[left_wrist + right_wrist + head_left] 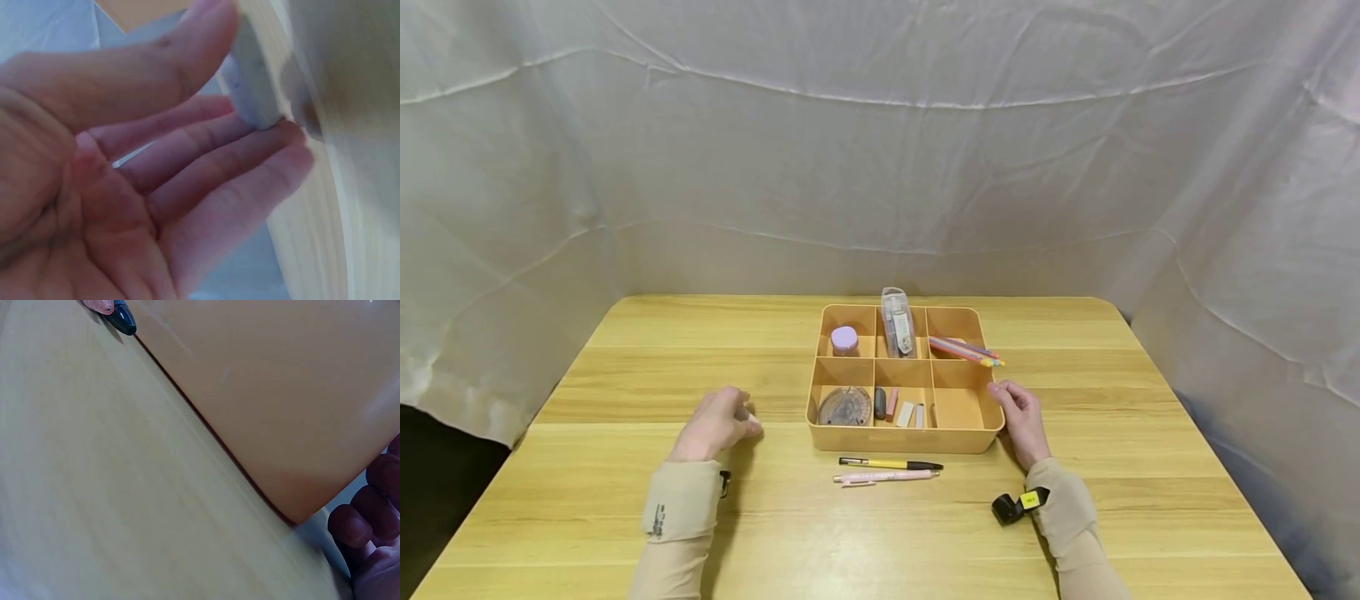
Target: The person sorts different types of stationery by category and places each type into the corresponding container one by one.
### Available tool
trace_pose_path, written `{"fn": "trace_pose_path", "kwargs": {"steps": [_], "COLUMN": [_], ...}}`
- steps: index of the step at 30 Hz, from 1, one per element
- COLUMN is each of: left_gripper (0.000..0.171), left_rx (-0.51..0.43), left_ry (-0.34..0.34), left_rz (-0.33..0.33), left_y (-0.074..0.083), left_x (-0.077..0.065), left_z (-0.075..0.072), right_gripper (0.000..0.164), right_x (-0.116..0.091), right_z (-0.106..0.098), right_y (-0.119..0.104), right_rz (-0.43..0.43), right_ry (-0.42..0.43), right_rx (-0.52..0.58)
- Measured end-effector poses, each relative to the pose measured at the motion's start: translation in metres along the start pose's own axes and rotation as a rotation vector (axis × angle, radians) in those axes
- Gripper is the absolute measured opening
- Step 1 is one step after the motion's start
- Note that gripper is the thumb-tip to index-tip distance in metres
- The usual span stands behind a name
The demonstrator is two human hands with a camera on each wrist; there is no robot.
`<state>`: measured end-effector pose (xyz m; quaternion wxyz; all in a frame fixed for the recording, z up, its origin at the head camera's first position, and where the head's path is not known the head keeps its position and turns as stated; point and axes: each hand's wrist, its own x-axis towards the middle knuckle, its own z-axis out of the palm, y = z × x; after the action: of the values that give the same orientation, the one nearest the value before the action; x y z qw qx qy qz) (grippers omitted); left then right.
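The left hand, left of centre in the head view, pinches a small white eraser between thumb and fingertips, its long axis running roughly up-down in the left wrist frame, one end against the counter. The right hand rests with relaxed fingers touching the right rim of the orange organizer tray at mid-frame. Just below the tray lie a black-and-yellow pen and a pink pen, both pointing left-right.

The left hand hides most of a small white block; its kind is unclear.
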<state>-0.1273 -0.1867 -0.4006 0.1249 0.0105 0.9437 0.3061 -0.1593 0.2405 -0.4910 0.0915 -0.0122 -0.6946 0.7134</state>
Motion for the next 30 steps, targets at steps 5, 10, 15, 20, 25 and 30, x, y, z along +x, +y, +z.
{"fn": "trace_pose_path", "kwargs": {"steps": [5, 10, 15, 20, 25, 30], "left_gripper": [0.041, 0.033, 0.049, 0.048, 0.046, 0.045], "left_rx": [-0.023, -0.025, -0.004, 0.02, 0.017, 0.015], "left_ry": [0.105, 0.186, 0.249, 0.33, 0.42, 0.44], "left_rz": [0.043, 0.096, 0.181, 0.265, 0.398, 0.482], "left_y": [0.005, 0.012, 0.022, 0.035, 0.047, 0.057], "left_x": [0.001, 0.001, -0.002, -0.005, -0.003, -0.002], "left_z": [0.002, 0.002, 0.001, 0.004, 0.016, 0.027], "right_gripper": [0.031, 0.03, 0.03, 0.031, 0.032, 0.031], "right_x": [0.001, 0.001, 0.0, 0.0, -0.001, 0.0], "right_z": [0.0, 0.0, -0.001, 0.0, 0.0, 0.0], "right_y": [0.0, 0.001, 0.0, 0.0, 0.0, 0.001], "right_rz": [-0.005, -0.002, 0.0, 0.003, 0.003, 0.0], "right_ry": [-0.001, -0.003, -0.003, 0.001, 0.004, 0.002], "right_rx": [-0.002, 0.002, 0.002, 0.005, 0.005, 0.008]}}
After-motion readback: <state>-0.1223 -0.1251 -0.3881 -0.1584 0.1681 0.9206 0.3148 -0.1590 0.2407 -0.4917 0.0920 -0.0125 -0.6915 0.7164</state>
